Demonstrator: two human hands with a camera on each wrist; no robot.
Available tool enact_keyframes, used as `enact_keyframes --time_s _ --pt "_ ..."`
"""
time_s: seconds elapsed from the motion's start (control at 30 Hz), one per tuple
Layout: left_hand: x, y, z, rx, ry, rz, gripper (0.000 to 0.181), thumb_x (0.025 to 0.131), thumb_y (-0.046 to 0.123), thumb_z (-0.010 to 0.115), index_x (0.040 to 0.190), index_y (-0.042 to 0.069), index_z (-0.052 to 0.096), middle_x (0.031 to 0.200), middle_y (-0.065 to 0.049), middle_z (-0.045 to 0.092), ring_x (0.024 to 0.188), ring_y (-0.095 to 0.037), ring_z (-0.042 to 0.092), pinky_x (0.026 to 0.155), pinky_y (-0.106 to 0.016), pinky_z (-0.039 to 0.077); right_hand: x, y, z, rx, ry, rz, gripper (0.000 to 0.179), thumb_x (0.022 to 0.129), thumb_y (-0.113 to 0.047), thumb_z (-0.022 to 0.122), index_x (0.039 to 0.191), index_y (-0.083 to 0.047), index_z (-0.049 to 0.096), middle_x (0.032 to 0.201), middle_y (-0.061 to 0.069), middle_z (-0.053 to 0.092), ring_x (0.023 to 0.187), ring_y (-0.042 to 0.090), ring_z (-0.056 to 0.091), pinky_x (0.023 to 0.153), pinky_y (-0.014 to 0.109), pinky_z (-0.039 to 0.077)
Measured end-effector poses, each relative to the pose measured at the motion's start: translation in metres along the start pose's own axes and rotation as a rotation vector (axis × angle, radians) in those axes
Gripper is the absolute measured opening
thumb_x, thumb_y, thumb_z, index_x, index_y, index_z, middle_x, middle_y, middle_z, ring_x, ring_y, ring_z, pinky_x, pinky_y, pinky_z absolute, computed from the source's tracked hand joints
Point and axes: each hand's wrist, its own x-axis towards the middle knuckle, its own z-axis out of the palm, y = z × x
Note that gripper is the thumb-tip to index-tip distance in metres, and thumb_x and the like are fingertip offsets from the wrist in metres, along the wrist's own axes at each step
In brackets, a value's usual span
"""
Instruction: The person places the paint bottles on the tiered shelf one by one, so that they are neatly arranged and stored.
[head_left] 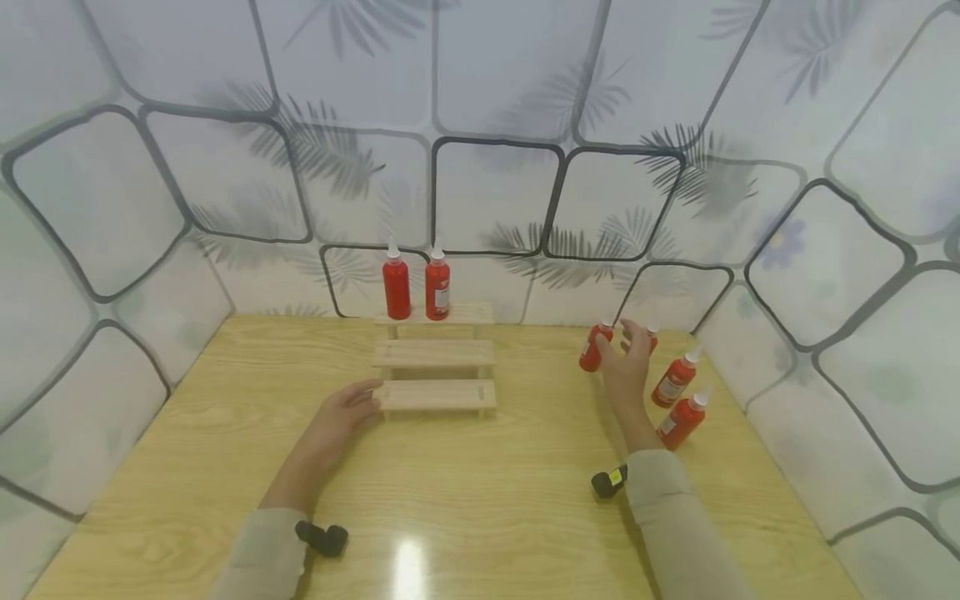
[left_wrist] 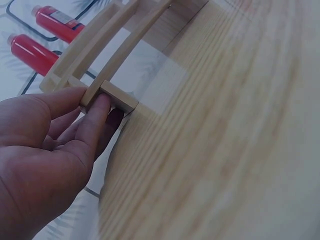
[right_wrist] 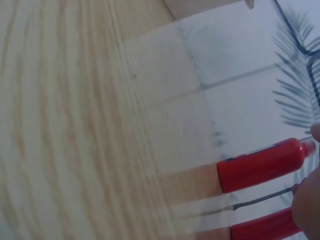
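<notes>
My left hand (head_left: pixel 347 421) is at the left end of the lowest step of a three-step wooden stand (head_left: pixel 435 395). In the left wrist view, the fingers and thumb pinch that step's end. Two red bottles (head_left: pixel 397 290) with white nozzles stand upright on the top step. At the right of the table, my right hand (head_left: pixel 628 371) is beside a red bottle (head_left: pixel 590 356), fingers parted and loosely bent near its cap. The right wrist view shows this red bottle (right_wrist: pixel 262 165) upright on the table, with only part of the hand showing at the edge; contact is unclear.
Behind the right hand, another red bottle (head_left: pixel 652 340) is partly covered. Two more red bottles (head_left: pixel 673 382) stand farther right, near the right wall. A patterned wall covering (head_left: pixel 495 200) borders the back and sides of the wooden table (head_left: pixel 450 492).
</notes>
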Motion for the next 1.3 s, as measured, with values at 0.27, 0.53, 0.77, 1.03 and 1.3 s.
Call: enact_keyframes --time_s 0.27,0.53,0.77,1.03,1.3 --pt "0.000 0.001 0.000 -0.008 -0.005 0.002 0.054 0.102 0.017 0.058 0.152 0.005 0.040 0.155 -0.021 0.043 0.139 -0.033 0.048 0.106 -0.026 0.051 0.005 0.009 0.005 0.055 -0.027 0.057 0.056 0.095 -0.012 0.068 0.144 0.002 0.044 0.145 0.021 0.045 0.135 0.033 0.043 0.118 0.048 0.040" --pt "-0.001 0.000 -0.001 -0.006 0.002 0.005 0.055 0.102 0.018 0.058 0.152 0.005 0.040 0.156 -0.022 0.041 0.139 -0.035 0.047 0.106 -0.027 0.052 0.010 0.018 0.015 0.071 -0.051 0.130 0.058 0.097 -0.013 0.065 0.149 -0.006 0.041 0.150 0.018 0.046 0.138 0.033 0.045 0.120 0.047 0.039" --pt "0.001 -0.001 -0.001 -0.025 -0.005 0.015 0.054 0.102 0.016 0.058 0.152 0.004 0.040 0.155 -0.023 0.043 0.139 -0.034 0.048 0.105 -0.026 0.052 0.008 0.016 0.016 0.063 -0.068 0.175 0.057 0.099 -0.018 0.063 0.151 -0.014 0.040 0.152 0.012 0.047 0.139 0.031 0.045 0.119 0.047 0.039" --pt "0.000 0.001 0.001 -0.016 -0.013 0.013 0.056 0.102 0.017 0.058 0.153 0.005 0.039 0.156 -0.022 0.042 0.140 -0.036 0.046 0.107 -0.028 0.051 0.004 0.015 0.016 0.051 -0.077 0.173 0.057 0.098 -0.018 0.065 0.150 -0.014 0.041 0.150 0.013 0.049 0.136 0.031 0.049 0.118 0.047 0.042" --pt "-0.002 0.002 0.001 0.029 -0.003 0.011 0.055 0.102 0.019 0.058 0.153 0.006 0.039 0.157 -0.022 0.040 0.141 -0.037 0.045 0.108 -0.031 0.051 0.002 -0.003 0.023 0.084 -0.085 0.039 0.058 0.095 -0.018 0.070 0.146 -0.008 0.045 0.143 0.017 0.054 0.131 0.032 0.053 0.116 0.047 0.044"
